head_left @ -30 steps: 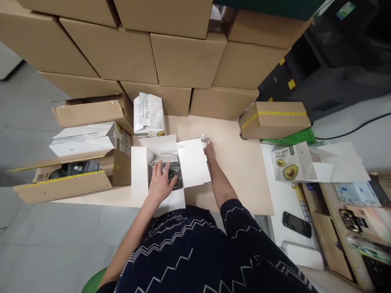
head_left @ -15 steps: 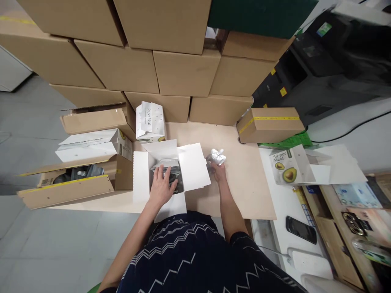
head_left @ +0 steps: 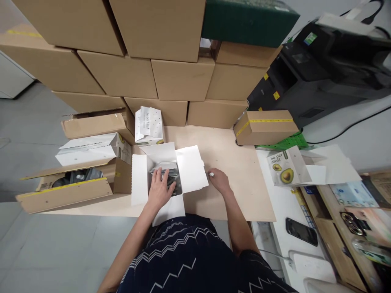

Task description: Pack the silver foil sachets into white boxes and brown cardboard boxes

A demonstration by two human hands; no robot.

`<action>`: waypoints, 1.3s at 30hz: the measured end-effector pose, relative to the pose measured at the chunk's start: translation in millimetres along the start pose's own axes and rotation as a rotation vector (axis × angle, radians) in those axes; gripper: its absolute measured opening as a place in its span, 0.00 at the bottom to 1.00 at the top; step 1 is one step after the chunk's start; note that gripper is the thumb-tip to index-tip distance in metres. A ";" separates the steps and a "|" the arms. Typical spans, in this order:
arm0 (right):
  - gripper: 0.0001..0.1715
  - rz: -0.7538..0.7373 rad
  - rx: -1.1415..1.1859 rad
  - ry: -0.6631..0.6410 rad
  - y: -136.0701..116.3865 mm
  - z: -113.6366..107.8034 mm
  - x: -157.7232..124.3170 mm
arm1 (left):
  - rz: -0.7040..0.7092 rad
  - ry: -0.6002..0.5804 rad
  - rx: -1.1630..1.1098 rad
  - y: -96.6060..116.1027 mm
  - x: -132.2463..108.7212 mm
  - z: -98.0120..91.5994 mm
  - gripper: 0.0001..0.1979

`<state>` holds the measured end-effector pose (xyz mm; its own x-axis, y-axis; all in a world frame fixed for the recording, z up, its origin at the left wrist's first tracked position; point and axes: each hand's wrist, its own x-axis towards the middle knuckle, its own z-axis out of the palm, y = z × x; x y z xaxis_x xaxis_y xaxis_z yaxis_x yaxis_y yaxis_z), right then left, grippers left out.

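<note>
My left hand (head_left: pixel 160 188) reaches into an open white box (head_left: pixel 190 169), its fingers spread over the pouches. Grey and dark pouches (head_left: pixel 168 166) fill the part of the box that shows, and my hand covers some of them. Just right of the box's right flap, my right hand (head_left: pixel 220 181) is closed low over the table. A small round white cap (head_left: pixel 211 174) pokes out at its fingertips; the body of the pouch it belongs to is hidden by the hand.
Left of the box lies an open carton (head_left: pixel 73 191) with dark pouches inside. A closed white box (head_left: pixel 149 124) stands behind. Stacked brown cartons (head_left: pixel 180 79) wall off the back. To the right are a taped carton (head_left: pixel 265 127), an avocado-printed box (head_left: pixel 285 167) and a phone (head_left: pixel 302 231).
My right hand has turned and lowered; the silver pouch that stuck up from it is out of sight, and a white cap shows. The left hand stays in the box. The view has shifted slightly.
</note>
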<state>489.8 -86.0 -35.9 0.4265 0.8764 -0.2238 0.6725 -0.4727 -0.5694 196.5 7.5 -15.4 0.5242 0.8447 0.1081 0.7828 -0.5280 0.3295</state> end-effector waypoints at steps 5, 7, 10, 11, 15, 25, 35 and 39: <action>0.10 0.015 0.027 -0.035 -10.7 -4.3 -5.6 | 0.005 0.007 0.013 -1.0 -0.2 1.6 0.31; 0.11 0.026 -0.006 -0.051 -10.6 -3.5 -5.3 | 0.002 0.015 0.011 -1.8 -0.3 2.8 0.31; 0.13 -0.009 -0.069 -0.006 -8.6 -4.8 -3.5 | 0.004 0.023 0.003 -2.7 -0.6 4.6 0.32; 0.12 -0.017 -0.066 0.025 -8.0 -7.0 -2.8 | 0.005 0.025 0.000 -2.9 -0.6 5.1 0.32; 0.09 -0.031 0.098 0.202 -10.7 -30.3 -2.6 | 0.001 0.024 -0.009 -2.8 -0.6 6.2 0.32; 0.13 -0.493 0.687 0.498 -105.7 -107.1 -16.5 | -0.022 -0.019 -0.039 2.6 -0.8 2.6 0.32; 0.11 -0.663 0.317 -0.130 -196.5 3.3 50.4 | -0.017 -0.002 -0.083 4.4 -2.6 2.3 0.32; 0.10 -0.607 0.055 -0.291 -201.4 43.5 75.0 | -0.014 -0.007 -0.084 4.8 -3.1 1.7 0.31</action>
<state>360.0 79.0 27.6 -0.2031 0.9778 -0.0510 0.7062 0.1102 -0.6994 199.1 2.2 -15.8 0.5158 0.8513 0.0966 0.7595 -0.5065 0.4081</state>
